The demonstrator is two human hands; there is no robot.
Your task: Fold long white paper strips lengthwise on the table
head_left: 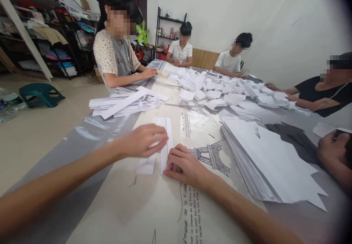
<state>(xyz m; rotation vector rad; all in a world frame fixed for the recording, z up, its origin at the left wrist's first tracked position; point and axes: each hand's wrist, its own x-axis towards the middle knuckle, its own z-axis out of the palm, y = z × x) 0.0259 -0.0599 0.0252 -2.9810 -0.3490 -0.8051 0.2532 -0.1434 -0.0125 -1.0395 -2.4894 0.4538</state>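
Observation:
Two narrow white paper strips lie side by side on the table in front of me: a right strip (164, 161) with a fold line along it, and a left strip (145, 167). Above them is my left hand (145, 139), its fingers curled and the thumb drawn in towards the fingertips. Whatever it may pinch is hidden. My right hand (189, 165) rests at the near end of the right strip, with bent fingers and thumb closed on its edge. The left hand covers the middle of both strips.
A pile of loose paper strips (123, 104) lies at the left table edge. Folded white paper pieces (217, 88) are heaped farther back. A thick paper stack (269, 156) stands on the right. Several people sit around the table. A green stool (41, 92) is on the floor.

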